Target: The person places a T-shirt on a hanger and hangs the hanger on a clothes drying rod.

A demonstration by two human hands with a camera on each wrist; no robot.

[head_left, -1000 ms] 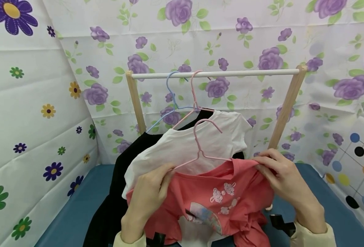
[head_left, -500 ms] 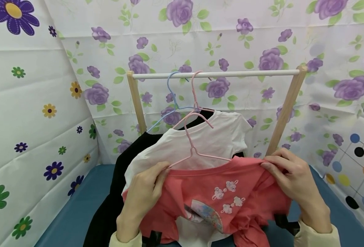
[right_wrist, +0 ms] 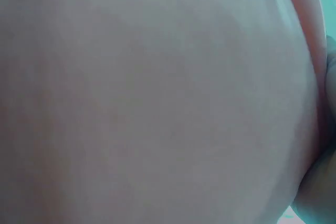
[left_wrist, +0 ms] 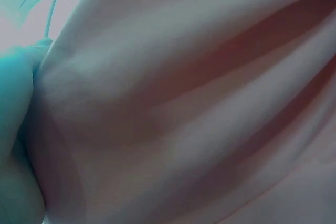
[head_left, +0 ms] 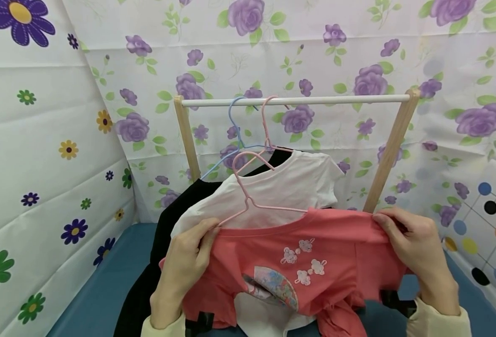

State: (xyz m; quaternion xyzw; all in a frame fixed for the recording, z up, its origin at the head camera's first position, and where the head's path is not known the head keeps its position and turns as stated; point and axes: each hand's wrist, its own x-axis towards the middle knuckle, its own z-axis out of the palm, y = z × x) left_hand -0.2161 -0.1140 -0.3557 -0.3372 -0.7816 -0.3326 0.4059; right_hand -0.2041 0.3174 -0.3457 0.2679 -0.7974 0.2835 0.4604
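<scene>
A coral-red shirt (head_left: 332, 238) with small white flower trims hangs between both hands in the head view. Its neckline lies around a pink hanger (head_left: 248, 199), whose hook and upper arms show above the collar. My left hand (head_left: 189, 262) pinches the shirt's left shoulder together with the hanger arm. At the opposite shoulder seam, my right hand (head_left: 416, 248) pinches the fabric between thumb and fingers. The hanger's right end is hidden inside the shirt. Cloth (left_wrist: 184, 103) fills most of the left wrist view, and blurred fabric (right_wrist: 157, 103) covers the right wrist view.
Behind the shirt stands a rack with a white rail (head_left: 336, 99) and wooden posts (head_left: 389, 150). A white shirt (head_left: 256, 196) on a pink hanger and a black garment (head_left: 164, 234) hang there, beside a blue hanger (head_left: 236, 126). Below lies a blue surface (head_left: 105, 262).
Both hands have moved apart, the left one leftward and the right one rightward. The coral shirt's shoulder is stretched straighter, and the held hanger has shifted left and slightly down from the rail.
</scene>
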